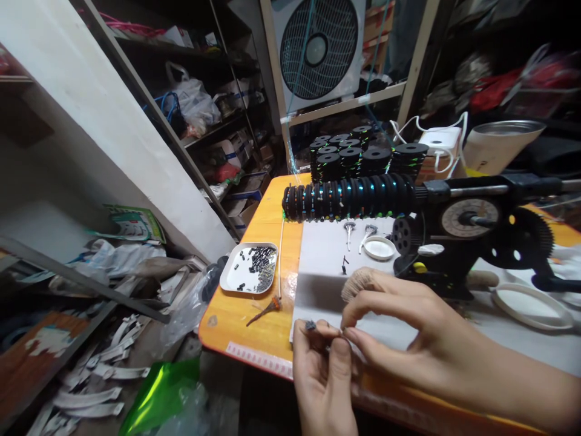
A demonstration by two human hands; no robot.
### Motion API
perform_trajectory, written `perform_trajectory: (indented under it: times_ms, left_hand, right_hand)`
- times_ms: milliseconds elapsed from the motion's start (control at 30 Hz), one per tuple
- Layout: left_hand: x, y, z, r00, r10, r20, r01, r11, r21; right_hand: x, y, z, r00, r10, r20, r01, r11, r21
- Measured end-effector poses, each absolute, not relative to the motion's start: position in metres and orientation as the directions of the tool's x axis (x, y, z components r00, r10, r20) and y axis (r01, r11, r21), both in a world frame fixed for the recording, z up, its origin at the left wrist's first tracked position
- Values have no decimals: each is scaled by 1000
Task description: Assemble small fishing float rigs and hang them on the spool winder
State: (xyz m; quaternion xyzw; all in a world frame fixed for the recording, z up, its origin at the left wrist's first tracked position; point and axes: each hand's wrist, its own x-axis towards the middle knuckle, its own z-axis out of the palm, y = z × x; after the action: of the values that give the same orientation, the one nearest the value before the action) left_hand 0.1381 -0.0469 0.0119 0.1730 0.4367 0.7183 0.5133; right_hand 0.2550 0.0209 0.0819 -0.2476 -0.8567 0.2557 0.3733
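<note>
At the table's front edge, my left hand [323,369] is closed on a small bundle [310,325] with a grey tufted end, which sticks out between its fingers. My right hand [408,312] pinches thumb and index finger together at the tip of my left thumb; what lies in that pinch is too small to make out. A beige knitted cover [357,285] sits over a right fingertip. Beyond the hands, two similar grey-headed bundles [349,227] with pale stems lie on the white sheet [318,257], beside a small white dish [380,247] and tiny black pieces [344,269].
Above the sheet a black ridged roll [349,197] sits on a spindle with a dial [471,218] and gear [521,239]. A white tray [227,280] holds small black and metal parts. Black spools [349,152] stand behind. A white lid [531,307] lies right.
</note>
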Motion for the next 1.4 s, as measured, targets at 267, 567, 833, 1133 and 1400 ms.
perform_trajectory:
  times_ms: [267, 567, 833, 1133, 1400]
  left_hand:
    - [133, -41, 19, -363, 930, -52, -635, -206, 745]
    - [129, -43, 21, -394, 918, -41, -588, -217, 780]
    - [133, -33, 17, -623, 700, 351, -329, -641, 694]
    - [37, -26, 30, -567, 611, 552, 93, -619, 780]
    - [-25, -6, 17, -221, 932, 289, 672, -69, 737]
  right_hand:
    - [259, 29, 75, -611, 574, 546, 116, 746, -655]
    - [256, 28, 78, -611, 542, 577, 109, 779, -617]
    - [249, 18, 74, -627, 446, 639, 192, 883, -428]
    - [267, 28, 78, -643, 369, 671, 235, 929, -286]
    - [262, 28, 81, -683, 410, 605, 234, 907, -351]
